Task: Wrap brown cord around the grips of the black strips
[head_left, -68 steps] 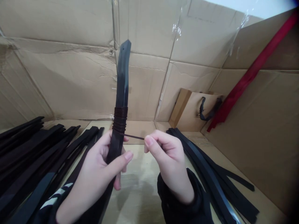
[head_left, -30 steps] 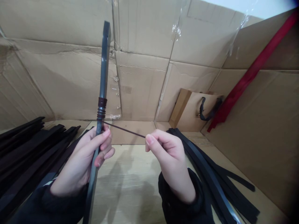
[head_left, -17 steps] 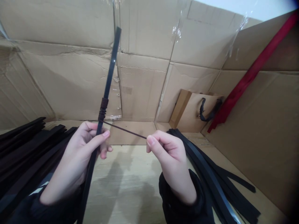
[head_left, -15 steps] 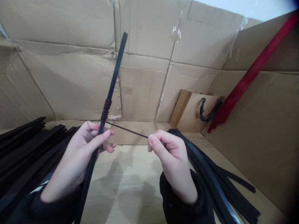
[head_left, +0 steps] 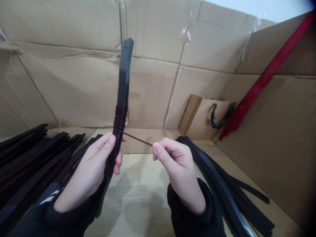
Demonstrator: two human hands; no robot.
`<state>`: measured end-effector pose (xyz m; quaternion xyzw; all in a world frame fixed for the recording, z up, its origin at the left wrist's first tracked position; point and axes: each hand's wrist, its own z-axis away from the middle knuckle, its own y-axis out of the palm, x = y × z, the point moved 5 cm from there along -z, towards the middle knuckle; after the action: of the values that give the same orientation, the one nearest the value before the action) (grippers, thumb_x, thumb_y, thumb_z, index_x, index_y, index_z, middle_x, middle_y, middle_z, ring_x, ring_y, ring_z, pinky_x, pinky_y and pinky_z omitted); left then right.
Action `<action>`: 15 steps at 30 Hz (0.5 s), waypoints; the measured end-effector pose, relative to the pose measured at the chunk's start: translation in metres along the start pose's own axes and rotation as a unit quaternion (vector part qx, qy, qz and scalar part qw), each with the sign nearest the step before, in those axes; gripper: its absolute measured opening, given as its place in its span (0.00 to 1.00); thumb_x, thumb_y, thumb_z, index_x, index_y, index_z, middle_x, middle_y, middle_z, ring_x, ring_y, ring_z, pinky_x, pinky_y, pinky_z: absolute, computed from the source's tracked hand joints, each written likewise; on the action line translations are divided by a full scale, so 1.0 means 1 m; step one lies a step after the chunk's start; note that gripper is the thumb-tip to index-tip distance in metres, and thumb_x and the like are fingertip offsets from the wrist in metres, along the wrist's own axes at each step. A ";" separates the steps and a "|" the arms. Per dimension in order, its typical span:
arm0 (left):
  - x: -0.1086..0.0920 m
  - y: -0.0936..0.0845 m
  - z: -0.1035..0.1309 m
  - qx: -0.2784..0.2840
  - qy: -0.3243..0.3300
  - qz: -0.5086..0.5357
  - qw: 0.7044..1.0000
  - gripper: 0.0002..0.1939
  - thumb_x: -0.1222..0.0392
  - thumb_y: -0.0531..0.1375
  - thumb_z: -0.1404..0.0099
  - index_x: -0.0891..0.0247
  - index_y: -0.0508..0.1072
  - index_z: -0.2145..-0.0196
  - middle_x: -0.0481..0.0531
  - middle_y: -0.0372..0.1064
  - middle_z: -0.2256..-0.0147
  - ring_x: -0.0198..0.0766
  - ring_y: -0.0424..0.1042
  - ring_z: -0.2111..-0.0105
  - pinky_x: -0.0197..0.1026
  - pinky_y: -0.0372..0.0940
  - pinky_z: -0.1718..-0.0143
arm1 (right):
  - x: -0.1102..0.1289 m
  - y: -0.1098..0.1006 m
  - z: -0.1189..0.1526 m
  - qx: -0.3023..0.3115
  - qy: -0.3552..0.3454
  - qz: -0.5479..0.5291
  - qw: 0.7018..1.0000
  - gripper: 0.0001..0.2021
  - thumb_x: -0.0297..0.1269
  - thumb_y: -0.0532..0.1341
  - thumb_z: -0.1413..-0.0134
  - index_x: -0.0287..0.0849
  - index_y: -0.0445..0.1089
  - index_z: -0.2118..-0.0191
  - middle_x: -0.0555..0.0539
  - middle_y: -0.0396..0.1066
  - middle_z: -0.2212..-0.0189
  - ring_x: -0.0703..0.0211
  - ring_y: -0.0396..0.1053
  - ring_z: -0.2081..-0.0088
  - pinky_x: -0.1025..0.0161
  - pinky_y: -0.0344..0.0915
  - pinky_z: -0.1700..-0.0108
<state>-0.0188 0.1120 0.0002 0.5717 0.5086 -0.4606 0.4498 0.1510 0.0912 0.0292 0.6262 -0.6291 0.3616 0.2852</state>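
Head view: left hand (head_left: pixel 92 166) grips black strip (head_left: pixel 124 82), right hand (head_left: pixel 177 161) pinches cord (head_left: pixel 137 138), tabletop (head_left: pixel 142 174) between them.

Workshop-like bench (head_left: pixel 138 184), taped cardboard walls (head_left: pixel 153 33), dark strips (head_left: pixel 32 161) piled both sides

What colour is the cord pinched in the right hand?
Dark brown: the cord shows best in the head view, stretched between the dark strip and the right hand.

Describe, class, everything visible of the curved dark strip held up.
The dark, glossy strip bends gently; a small dark spot marks its upper end. Its material is unclear. It is tilted, top leaning right, before the cardboard wall. Dark brown cord coils around it, and the left hand grips it just below.
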 end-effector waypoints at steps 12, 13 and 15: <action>-0.012 0.000 0.008 -0.054 0.015 0.017 0.998 0.07 0.58 0.61 0.40 0.61 0.72 0.63 0.47 0.72 0.68 0.32 0.70 0.74 0.34 0.67 0.68 | 0.001 0.000 0.001 0.005 0.004 0.002 1.000 0.16 0.38 0.58 0.43 0.41 0.62 0.80 0.56 0.53 0.84 0.70 0.50 0.80 0.69 0.49 0.79; -0.012 -0.001 0.009 -0.061 0.009 0.002 0.998 0.08 0.56 0.60 0.39 0.62 0.73 0.64 0.48 0.73 0.69 0.33 0.71 0.73 0.33 0.66 0.68 | 0.001 0.000 0.001 0.002 0.002 0.001 1.000 0.16 0.37 0.58 0.43 0.41 0.61 0.80 0.56 0.53 0.83 0.70 0.50 0.80 0.69 0.49 0.79; -0.010 -0.001 0.011 -0.060 -0.010 -0.026 0.998 0.10 0.53 0.59 0.38 0.63 0.74 0.66 0.48 0.72 0.75 0.33 0.69 0.76 0.32 0.65 0.72 | 0.001 -0.001 0.000 -0.007 -0.002 0.001 1.000 0.16 0.36 0.57 0.42 0.41 0.61 0.80 0.56 0.53 0.83 0.69 0.51 0.79 0.69 0.51 0.78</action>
<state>-0.0211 0.0996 0.0078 0.5257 0.5451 -0.4465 0.4766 0.1520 0.0904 0.0303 0.6237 -0.6331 0.3563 0.2884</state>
